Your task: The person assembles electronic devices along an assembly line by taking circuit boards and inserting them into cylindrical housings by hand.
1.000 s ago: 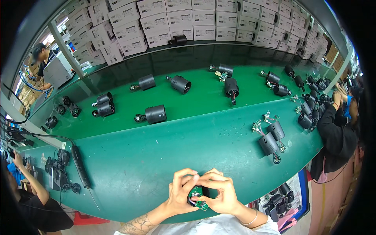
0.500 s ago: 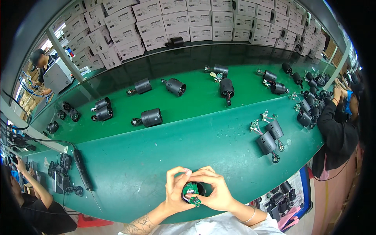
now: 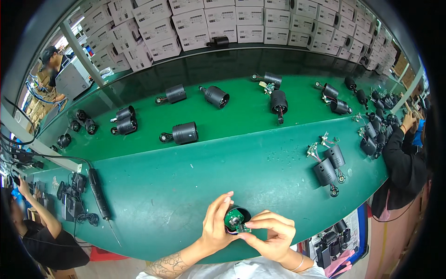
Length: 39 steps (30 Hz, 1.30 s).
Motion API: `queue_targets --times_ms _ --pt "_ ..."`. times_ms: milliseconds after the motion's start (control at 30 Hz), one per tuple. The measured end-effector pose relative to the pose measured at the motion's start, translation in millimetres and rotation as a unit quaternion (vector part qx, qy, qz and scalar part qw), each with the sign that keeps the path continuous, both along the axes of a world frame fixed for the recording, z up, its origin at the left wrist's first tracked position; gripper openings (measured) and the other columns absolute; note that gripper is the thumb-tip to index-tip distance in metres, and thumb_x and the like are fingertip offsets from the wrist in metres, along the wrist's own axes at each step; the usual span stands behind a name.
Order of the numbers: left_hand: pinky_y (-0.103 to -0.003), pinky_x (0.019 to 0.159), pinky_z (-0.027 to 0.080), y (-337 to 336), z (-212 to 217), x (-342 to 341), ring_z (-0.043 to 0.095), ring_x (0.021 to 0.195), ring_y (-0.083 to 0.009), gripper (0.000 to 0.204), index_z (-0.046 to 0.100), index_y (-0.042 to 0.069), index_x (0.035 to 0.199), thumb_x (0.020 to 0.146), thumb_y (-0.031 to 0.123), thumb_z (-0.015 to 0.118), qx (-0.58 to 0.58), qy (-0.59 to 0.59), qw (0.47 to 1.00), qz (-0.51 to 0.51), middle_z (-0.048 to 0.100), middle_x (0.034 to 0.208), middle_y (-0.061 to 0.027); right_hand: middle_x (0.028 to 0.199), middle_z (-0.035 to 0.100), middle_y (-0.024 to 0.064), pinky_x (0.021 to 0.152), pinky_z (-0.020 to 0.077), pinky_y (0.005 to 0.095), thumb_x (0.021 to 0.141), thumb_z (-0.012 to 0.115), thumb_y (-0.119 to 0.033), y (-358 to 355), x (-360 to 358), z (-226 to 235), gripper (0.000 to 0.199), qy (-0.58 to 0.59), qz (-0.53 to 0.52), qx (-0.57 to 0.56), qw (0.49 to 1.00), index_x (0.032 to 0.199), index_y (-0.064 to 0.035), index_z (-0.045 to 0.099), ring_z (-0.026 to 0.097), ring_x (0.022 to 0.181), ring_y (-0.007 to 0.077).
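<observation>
Near the front edge of the green table, my left hand (image 3: 214, 227) holds a black cylindrical housing (image 3: 243, 212) from its left side, open end up. A green circuit board (image 3: 233, 216) with a dark round part on it sits inside the mouth. My right hand (image 3: 275, 234) pinches a smaller green circuit board (image 3: 242, 228) between thumb and fingers at the near rim. Coloured wires show just below that small board, partly behind my fingers. The lower part of the housing is hidden by my hands.
Two black housings (image 3: 324, 172) with boards on wires lie to the right. More housings (image 3: 185, 133) are spread along the far raised strip. A corded electric screwdriver (image 3: 98, 193) lies left. White boxes (image 3: 223, 18) are stacked behind. Co-workers sit at both sides.
My right hand has come off the housing's far rim and drawn back to the right, now pinching the small board. My left fingers have straightened. The whole view has shifted slightly.
</observation>
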State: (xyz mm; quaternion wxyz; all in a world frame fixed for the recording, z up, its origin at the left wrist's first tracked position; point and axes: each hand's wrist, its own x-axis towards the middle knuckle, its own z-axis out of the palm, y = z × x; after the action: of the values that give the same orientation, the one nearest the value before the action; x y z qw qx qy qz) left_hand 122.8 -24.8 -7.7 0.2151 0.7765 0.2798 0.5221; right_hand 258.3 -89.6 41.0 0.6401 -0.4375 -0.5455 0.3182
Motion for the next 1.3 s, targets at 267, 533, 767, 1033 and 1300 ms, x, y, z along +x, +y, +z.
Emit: queue_targets --times_ms 267,533,767,1033,1300 --pt "-0.034 0.078 0.050 -2 12 -4 0.059 0.082 -0.0240 0.058 0.058 0.000 0.116 0.063 0.010 0.078 0.034 0.081 0.996 0.010 0.067 0.097 -0.0110 0.081 0.070 0.0120 0.064 0.0530 0.0290 0.060 0.079 0.008 4 7 5 0.024 -0.241 -0.124 0.114 0.956 0.081 -0.0002 0.070 0.064 0.066 0.0212" --pt "-0.034 0.077 0.049 -2 10 2 0.058 0.079 -0.0228 0.040 0.062 0.004 0.099 0.062 0.008 0.075 -0.024 -0.021 0.999 -0.025 0.067 0.089 -0.0061 0.090 0.066 0.0060 0.073 0.0527 0.0316 0.063 0.077 0.003 11 -2 4 0.019 -0.067 -0.024 0.058 0.996 0.079 -0.0040 0.071 0.061 0.084 0.0231" --pt "-0.035 0.075 0.050 -8 8 8 0.058 0.079 -0.0232 0.035 0.060 0.006 0.096 0.064 0.008 0.074 -0.042 -0.068 0.997 -0.006 0.066 0.088 -0.0055 0.091 0.057 0.0024 0.084 0.0488 0.0368 0.060 0.078 -0.003 13 -3 6 0.019 -0.114 -0.023 0.009 0.993 0.077 -0.0074 0.069 0.055 0.102 0.0259" --pt "-0.035 0.074 0.050 -10 8 10 0.058 0.078 -0.0234 0.035 0.059 0.005 0.098 0.066 0.008 0.072 0.021 -0.038 0.999 0.014 0.066 0.090 -0.0064 0.089 0.057 0.0025 0.083 0.0488 0.0369 0.059 0.078 -0.003 10 -2 9 0.018 -0.119 -0.036 -0.023 0.992 0.074 -0.0074 0.069 0.055 0.100 0.0264" --pt "-0.035 0.074 0.050 -13 6 11 0.057 0.079 -0.0236 0.037 0.058 0.005 0.100 0.066 0.008 0.073 0.033 0.029 0.999 0.014 0.065 0.093 -0.0066 0.090 0.058 0.0044 0.085 0.0480 0.0377 0.061 0.079 -0.003 10 11 20 0.016 -0.192 -0.006 -0.056 0.980 0.074 -0.0071 0.070 0.054 0.103 0.0268"
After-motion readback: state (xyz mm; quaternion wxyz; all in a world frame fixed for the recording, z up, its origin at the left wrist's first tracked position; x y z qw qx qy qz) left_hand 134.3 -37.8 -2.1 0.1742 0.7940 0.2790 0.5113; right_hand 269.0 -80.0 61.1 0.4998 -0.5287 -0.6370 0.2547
